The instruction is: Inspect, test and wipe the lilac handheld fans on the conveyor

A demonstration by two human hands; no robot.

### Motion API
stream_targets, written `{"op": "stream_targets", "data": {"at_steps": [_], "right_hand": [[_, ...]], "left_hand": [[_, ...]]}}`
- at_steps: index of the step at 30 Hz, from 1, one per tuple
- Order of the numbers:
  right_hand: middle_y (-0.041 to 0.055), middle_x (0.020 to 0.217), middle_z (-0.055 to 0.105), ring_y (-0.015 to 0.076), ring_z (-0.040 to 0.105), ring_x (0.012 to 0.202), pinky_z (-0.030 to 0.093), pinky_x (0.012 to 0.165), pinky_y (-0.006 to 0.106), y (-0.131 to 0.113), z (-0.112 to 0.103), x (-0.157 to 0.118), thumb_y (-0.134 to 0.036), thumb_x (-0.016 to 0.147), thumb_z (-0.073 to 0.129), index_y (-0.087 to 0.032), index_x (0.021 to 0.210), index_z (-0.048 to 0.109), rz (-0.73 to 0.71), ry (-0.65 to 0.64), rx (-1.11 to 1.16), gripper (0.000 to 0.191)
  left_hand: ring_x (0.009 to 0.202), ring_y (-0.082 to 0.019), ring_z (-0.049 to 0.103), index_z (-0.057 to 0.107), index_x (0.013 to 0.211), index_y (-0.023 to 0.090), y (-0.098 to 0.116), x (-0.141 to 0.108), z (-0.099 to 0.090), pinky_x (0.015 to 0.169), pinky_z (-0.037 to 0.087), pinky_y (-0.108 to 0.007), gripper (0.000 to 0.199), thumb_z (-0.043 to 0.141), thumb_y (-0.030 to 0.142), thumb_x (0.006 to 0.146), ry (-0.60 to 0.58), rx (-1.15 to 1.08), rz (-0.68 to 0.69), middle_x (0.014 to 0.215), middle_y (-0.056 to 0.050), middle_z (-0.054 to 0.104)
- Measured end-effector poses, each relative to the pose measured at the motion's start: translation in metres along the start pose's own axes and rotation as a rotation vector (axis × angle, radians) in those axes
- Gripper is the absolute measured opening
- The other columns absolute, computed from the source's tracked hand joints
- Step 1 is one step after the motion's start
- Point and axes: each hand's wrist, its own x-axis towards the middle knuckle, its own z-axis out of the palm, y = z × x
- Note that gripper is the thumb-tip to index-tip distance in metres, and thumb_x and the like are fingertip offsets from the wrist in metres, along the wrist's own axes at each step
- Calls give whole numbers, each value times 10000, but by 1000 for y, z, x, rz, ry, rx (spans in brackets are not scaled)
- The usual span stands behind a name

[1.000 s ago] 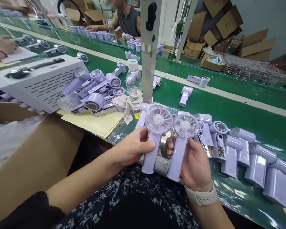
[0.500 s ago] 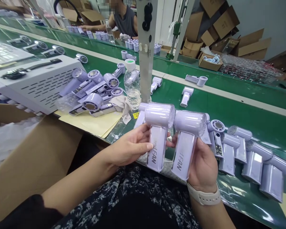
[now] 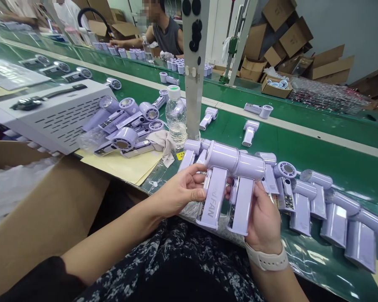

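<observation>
Over my lap, at the edge of the green bench, I hold two lavender handheld fan bodies side by side. My left hand [image 3: 189, 186] grips the left fan [image 3: 214, 195], which has "FAN" lettering on its handle. My right hand [image 3: 264, 218], with a pale watch strap on the wrist, is closed around the right fan [image 3: 243, 201]. Their round heads touch end to end, and both handles hang downward. Dark inner parts show along the left sides of both handles. Behind my left hand, more fan bodies [image 3: 192, 147] rest on the bench.
Several fans [image 3: 302, 205] line the bench at right. A fan pile [image 3: 126, 121] lies beside a white vented box [image 3: 66, 113]. A water bottle [image 3: 176, 119] stands by a metal post [image 3: 193, 71]. An open carton [image 3: 44, 193] is at lower left. A person [image 3: 166, 33] sits opposite.
The two fans have turned in my hands and their heads have come together. Dark inner parts now show on the right fan, whose lettering is no longer visible. The view has shifted slightly.
</observation>
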Motion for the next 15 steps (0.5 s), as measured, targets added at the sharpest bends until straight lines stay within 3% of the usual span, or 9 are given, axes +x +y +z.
{"op": "stream_targets", "data": {"at_steps": [4,6,8,11,13,15], "right_hand": [[43,912,791,243,733,750,609,680,392,3,-2,3,-356,944,580,-232,1058,726,7,-44,23,222],[46,977,787,273,738,851,611,749,432,2,-5,1,-373,936,592,-249,1106,719,-26,-64,13,245],[43,1083,777,293,719,1016,589,876,465,-1,-8,-4,-345,905,667,-283,1172,704,-148,-68,-93,277],[53,1288,723,331,625,1248,463,1094,524,-11,-12,-17,-201,756,839,-323,1229,695,-441,-253,-437,509],[47,1343,703,359,586,1307,375,1164,583,-17,-11,-23,-126,699,869,-354,1234,701,-602,-448,-562,605],[34,1335,711,368,581,1318,355,1173,621,-20,-10,-24,-118,708,856,-382,1250,700,-645,-549,-554,623]], "left_hand": [[1026,-296,741,508,1269,180,1,1,-5,907,569,-417,761,913,442,681,7,59,-11,1164,-160,738],[1007,-278,735,509,1247,187,4,0,-6,900,559,-413,665,872,408,736,-9,135,-9,1133,-140,736],[984,-257,729,537,1211,203,8,-3,-6,874,553,-396,529,822,328,784,12,279,50,1099,-110,739],[1121,-300,699,652,1063,218,9,-9,-4,1033,491,-479,325,806,298,788,22,573,379,1121,-101,759],[1249,-297,653,716,971,242,8,-11,-2,1215,310,-538,118,737,296,868,8,740,649,1160,-85,776],[1277,-253,646,745,953,285,8,-12,0,1278,179,-546,111,635,268,955,29,816,801,1173,-50,784]]}}
